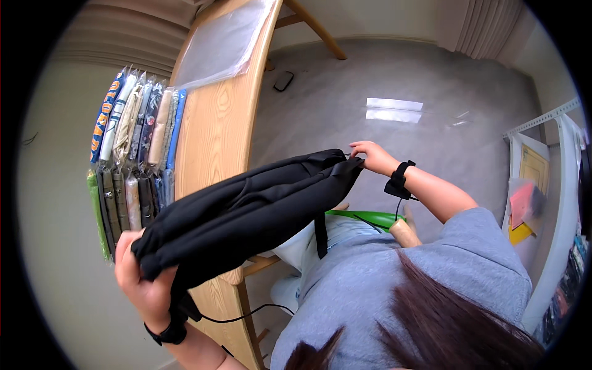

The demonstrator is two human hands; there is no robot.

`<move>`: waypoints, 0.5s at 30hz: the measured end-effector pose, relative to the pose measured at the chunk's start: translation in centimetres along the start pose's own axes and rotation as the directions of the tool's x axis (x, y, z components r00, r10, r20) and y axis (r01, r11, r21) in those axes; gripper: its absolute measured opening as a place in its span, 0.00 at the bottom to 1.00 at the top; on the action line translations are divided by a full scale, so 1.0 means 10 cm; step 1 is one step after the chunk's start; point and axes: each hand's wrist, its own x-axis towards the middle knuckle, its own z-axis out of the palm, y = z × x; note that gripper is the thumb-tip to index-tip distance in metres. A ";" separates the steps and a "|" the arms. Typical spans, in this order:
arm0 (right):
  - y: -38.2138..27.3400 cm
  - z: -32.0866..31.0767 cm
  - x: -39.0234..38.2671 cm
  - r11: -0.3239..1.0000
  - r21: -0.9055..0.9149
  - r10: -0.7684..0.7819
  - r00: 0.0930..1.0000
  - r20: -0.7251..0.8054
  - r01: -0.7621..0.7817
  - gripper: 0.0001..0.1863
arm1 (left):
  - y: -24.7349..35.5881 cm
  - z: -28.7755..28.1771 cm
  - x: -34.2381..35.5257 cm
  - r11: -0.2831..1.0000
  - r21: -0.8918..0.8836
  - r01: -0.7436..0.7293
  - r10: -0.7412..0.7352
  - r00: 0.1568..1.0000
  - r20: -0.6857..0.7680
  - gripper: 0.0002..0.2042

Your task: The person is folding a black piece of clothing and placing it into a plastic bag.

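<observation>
A long, soft black cloth item [246,213], gathered into two thick rolls side by side, stretches between my hands over the table's edge. Its exact kind I cannot tell. My left hand [145,271] grips its lower left end, thumb in front and fingers behind. At the upper right end, my right hand [369,155] pinches a corner, where a thin cord shows. From the underside a short black strap [320,235] hangs down. Both wrists wear black bands, the right one [399,179] with a cable.
A wooden table [213,135] bears a clear plastic sheet [225,43] at its far end. Left of it stand rows of folded clothes in clear bags [139,123]. A white shelf [549,185] is at right. On the grey floor lies a small dark flat object [283,81].
</observation>
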 end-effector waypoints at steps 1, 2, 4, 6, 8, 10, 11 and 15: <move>-0.05 -0.07 0.01 0.974 -0.029 0.227 0.974 0.026 -0.226 0.15 | -0.04 0.13 0.07 0.998 -0.057 0.002 -0.002 1.000 0.010 0.18; -0.16 -0.16 0.03 0.895 -0.058 0.444 0.895 0.045 -0.441 0.18 | -0.05 0.27 0.15 0.994 -0.111 0.004 -0.002 1.000 0.024 0.16; -0.46 -0.29 0.14 0.960 0.039 0.280 0.959 -0.043 -0.279 0.23 | -0.04 0.46 0.23 0.991 -0.134 0.008 0.003 0.996 0.084 0.13; -0.98 -0.43 0.27 0.995 0.101 0.032 0.995 -0.098 -0.022 0.22 | -0.07 0.67 0.26 0.992 -0.106 -0.065 0.072 0.996 0.062 0.12; -1.55 -0.54 0.34 0.965 0.200 -0.150 0.984 -0.094 0.167 0.16 | 0.04 0.83 0.31 0.991 -0.130 0.020 -0.001 0.990 0.144 0.12; -1.95 -0.58 0.37 0.912 0.143 -0.381 0.923 -0.057 0.386 0.17 | 0.13 0.99 0.34 0.986 -0.156 0.058 -0.029 0.983 0.182 0.11; -2.08 -0.53 0.40 0.878 0.132 -0.450 0.888 -0.093 0.459 0.20 | 0.14 1.08 0.34 0.979 -0.198 0.048 -0.013 0.985 0.170 0.11; -2.32 -0.34 0.45 0.895 0.212 -0.375 0.919 -0.122 0.393 0.18 | 0.21 1.36 0.37 0.942 -0.326 0.085 -0.024 0.982 0.186 0.13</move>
